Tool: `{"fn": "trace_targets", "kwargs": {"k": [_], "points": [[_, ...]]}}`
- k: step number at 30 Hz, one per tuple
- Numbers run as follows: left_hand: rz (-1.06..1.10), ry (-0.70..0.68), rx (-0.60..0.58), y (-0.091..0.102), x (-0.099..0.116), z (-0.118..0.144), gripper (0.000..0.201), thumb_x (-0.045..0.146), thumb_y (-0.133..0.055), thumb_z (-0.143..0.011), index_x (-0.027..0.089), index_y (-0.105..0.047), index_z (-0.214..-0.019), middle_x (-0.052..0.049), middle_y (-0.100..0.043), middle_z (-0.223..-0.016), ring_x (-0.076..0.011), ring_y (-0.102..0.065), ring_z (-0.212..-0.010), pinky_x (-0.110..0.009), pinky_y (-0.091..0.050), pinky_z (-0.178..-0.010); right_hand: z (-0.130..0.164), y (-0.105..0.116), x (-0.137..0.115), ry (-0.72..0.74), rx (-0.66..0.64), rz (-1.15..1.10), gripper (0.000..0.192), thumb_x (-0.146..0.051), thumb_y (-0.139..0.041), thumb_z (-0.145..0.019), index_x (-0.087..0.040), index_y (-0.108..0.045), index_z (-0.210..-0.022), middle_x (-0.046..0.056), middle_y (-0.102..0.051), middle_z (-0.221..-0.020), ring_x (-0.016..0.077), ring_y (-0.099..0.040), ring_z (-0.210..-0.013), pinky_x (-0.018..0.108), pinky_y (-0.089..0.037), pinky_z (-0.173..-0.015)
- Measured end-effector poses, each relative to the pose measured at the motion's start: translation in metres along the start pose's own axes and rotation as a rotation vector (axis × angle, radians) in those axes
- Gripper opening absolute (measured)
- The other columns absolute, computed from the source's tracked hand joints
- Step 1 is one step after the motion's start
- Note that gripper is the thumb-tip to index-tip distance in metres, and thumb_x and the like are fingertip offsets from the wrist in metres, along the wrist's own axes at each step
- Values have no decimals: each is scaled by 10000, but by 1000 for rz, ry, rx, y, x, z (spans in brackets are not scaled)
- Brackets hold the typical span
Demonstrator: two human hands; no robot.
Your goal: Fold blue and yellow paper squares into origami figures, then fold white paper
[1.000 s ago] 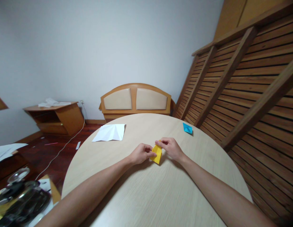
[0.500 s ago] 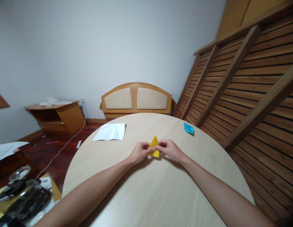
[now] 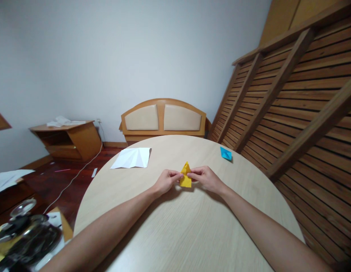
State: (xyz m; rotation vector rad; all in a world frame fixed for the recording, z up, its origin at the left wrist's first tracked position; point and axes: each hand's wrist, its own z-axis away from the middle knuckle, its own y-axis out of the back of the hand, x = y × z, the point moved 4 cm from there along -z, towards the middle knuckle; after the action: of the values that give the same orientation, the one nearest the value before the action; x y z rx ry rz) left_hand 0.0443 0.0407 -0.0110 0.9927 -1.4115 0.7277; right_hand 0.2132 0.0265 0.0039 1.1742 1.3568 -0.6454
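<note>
A small folded yellow paper (image 3: 186, 177) is pinched between both hands just above the round light-wood table (image 3: 192, 226). My left hand (image 3: 166, 181) grips its left side with thumb and fingers. My right hand (image 3: 207, 178) grips its right side. The paper's pointed tip stands up between the fingertips. A creased white sheet (image 3: 132, 158) lies flat at the table's far left. A small blue folded paper (image 3: 225, 153) rests at the far right edge.
A slanted wooden slat frame (image 3: 291, 94) leans along the right side. Behind the table stands a padded wooden headboard (image 3: 163, 119), with a low wooden cabinet (image 3: 68, 139) at the left wall. A dark tray of metal items (image 3: 22, 234) sits lower left.
The yellow paper went from lying flat and rectangular to a raised pointed shape held between both hands. The hands have drawn slightly closer together.
</note>
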Motion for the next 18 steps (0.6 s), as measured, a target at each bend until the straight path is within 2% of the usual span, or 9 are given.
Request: {"fn": "trace_targets", "kwargs": {"k": [4,8,11,14,18], "points": [[-51,16,-3,1,-2,-1,475,565,-656,-758,101,-754,-744,-71,-675,-664,-102,-475,-495,-222,-344,-473,1,1,0,-7,-4,17,364,-446,-691,-804,-137,-790,-969,61,-737,-818,178,-635,-727,321,-488,-722],[-68,-75,4,0,0,-4,492,600,-671,-739,112,-732,-709,-74,-698,-704,-144,-569,-611,-245,-440,-595,2,1,-1,9,-15,64,347,-448,-685,-816,-132,-796,-908,62,-735,-793,179,-639,-701,317,-489,-695],[-81,-123,24,-2,3,-3,505,610,-657,-756,111,-729,-727,-71,-702,-709,-165,-600,-652,-265,-473,-646,2,1,0,3,25,67,361,-463,-690,-811,-125,-787,-891,60,-733,-788,182,-650,-708,311,-498,-687],[-79,-131,42,-2,5,-2,515,612,-626,-785,107,-726,-761,-71,-709,-722,-178,-627,-681,-276,-494,-667,1,2,1,-7,94,5,403,-460,-741,-758,-119,-748,-972,59,-737,-795,193,-677,-740,315,-517,-704],[-10,-140,63,-1,4,-3,504,585,-647,-788,95,-714,-885,-95,-732,-816,-198,-670,-751,-293,-523,-709,0,4,5,4,163,-56,524,-398,-796,-701,-146,-616,-1124,50,-742,-800,198,-697,-749,350,-539,-740]]}}
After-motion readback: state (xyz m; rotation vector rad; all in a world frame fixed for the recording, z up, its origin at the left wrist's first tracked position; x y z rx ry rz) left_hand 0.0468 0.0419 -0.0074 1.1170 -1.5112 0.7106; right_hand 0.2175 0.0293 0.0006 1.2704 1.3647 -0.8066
